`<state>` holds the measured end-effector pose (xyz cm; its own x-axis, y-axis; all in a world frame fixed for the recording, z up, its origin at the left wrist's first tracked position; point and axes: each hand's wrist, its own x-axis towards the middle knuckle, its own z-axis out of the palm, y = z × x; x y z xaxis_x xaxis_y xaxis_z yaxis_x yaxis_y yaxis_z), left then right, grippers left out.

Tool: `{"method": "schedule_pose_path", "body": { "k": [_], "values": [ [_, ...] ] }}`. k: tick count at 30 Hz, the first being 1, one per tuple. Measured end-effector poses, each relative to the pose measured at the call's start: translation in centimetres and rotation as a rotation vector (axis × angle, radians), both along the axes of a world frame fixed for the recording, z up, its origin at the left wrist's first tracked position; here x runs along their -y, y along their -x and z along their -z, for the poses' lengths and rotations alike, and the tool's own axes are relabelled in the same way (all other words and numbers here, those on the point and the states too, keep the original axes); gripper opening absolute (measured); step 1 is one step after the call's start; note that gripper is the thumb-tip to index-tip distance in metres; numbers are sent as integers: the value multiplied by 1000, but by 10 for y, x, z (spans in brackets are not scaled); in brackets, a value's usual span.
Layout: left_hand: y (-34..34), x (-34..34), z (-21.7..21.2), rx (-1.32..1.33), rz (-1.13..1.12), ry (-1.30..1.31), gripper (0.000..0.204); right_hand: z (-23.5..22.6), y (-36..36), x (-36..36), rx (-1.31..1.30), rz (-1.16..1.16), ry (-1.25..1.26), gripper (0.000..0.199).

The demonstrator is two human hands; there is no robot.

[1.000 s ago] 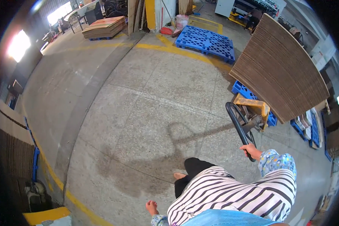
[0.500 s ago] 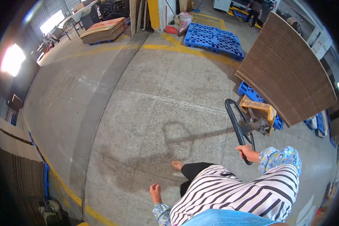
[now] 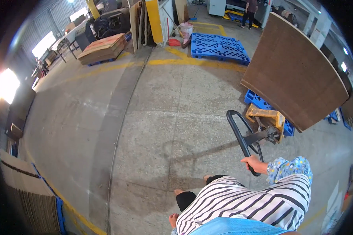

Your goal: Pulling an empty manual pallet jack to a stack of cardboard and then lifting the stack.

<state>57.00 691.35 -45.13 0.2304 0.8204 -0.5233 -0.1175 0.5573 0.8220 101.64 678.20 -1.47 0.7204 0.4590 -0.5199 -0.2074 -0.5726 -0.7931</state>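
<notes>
My right hand (image 3: 254, 162) is closed round the lower end of the black loop handle (image 3: 239, 135) of a hand pallet truck. Beyond the handle is the truck's yellow body (image 3: 266, 114), up against a blue plastic pallet (image 3: 259, 98). On that pallet stands a tall stack of brown cardboard sheets (image 3: 296, 70), which hides the forks. My left hand (image 3: 173, 220) hangs low beside my striped shirt, away from the truck. Its fingers look curled, with nothing seen in them, and the wrist is partly cut off by the lower edge.
Ahead lies a blue pallet (image 3: 219, 46) by a yellow floor line, with a pink bucket (image 3: 186, 29) next to it. Flat sheets (image 3: 102, 49) are piled at the far left. More cardboard stacks (image 3: 31, 207) stand at the near left. A person (image 3: 249, 13) is at the back.
My view has shifted as I walk, and the floor marks have moved. My left hand has swung back toward my body. The right hand keeps its grip, and the person at the back stands straighter.
</notes>
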Motion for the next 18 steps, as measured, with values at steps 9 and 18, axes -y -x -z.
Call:
{"method": "schedule_pose_path", "body": {
  "k": [9,18],
  "values": [
    [64,-164,-74,-58,-126,-145,12,41,83,-90,41,-55,-63,31],
    [45,-266,-108,-98,93,-380,22,59,158,-200,-36,-100,-152,29]
  ]
}}
